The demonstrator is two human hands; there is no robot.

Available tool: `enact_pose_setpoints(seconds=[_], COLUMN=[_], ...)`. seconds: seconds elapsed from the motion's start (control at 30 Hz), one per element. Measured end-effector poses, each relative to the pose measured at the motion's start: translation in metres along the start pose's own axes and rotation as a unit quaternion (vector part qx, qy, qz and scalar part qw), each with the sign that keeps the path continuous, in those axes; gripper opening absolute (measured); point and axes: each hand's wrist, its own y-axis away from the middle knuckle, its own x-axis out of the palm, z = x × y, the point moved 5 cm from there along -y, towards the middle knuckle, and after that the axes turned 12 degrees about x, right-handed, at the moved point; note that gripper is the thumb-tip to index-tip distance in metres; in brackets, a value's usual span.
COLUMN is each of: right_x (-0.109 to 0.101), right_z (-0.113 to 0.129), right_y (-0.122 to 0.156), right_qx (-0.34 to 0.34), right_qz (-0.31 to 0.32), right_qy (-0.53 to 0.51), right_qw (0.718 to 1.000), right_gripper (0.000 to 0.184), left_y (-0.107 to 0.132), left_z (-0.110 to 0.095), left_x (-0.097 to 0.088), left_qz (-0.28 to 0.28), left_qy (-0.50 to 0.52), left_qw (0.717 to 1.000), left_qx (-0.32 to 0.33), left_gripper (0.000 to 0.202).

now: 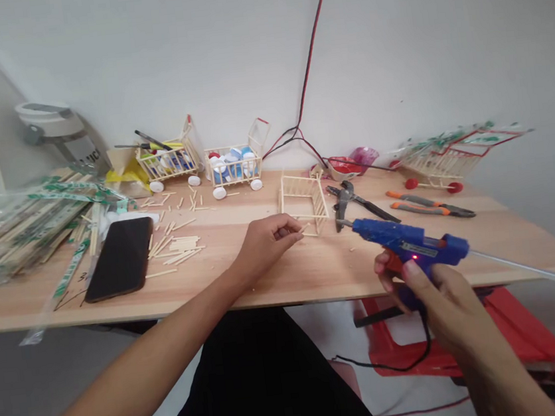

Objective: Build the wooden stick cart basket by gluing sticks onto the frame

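Observation:
My right hand (424,285) is wrapped round the handle of a blue hot glue gun (406,240), its small red light lit and its nozzle pointing left. A clear glue stick (529,263) runs out of the gun's back end. My left hand (275,238) pinches a short wooden stick (304,227) between thumb and fingertips. Just beyond those fingertips stands a wooden stick frame (303,185), open-sided and box-like, on the table. The nozzle is apart from both the stick and the frame.
Loose cut sticks (184,243) and a phone (120,259) lie left. Two small stick carts (235,166) stand behind, one holding bottle caps. Adjustable pliers (349,200), orange-handled pliers (432,205) and another cart (447,162) lie right. A red stool (516,328) is below.

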Motion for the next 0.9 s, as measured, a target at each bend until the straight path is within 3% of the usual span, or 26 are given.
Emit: enact_pose_setpoints(seconds=[0.1,0.33,0.9], right_x=[0.015,0.027,0.031], right_z=[-0.007,0.003,0.001], right_y=[0.003,0.004,0.000], right_qx=[0.040,0.046,0.032], right_qz=[0.042,0.022,0.031], right_qy=[-0.010,-0.009,0.033], right_qw=[0.998,0.999,0.998], right_gripper=[0.045,0.047,0.045], left_y=[0.000,0.000,0.000], left_z=[0.000,-0.004,-0.006], left_x=[0.000,-0.001,-0.001], left_qz=[0.001,0.002,0.003], left_qy=[-0.005,-0.023,-0.023], left_qw=[1.000,1.000,0.999], left_qx=[0.008,0.021,0.025], left_gripper=[0.007,0.007,0.007])
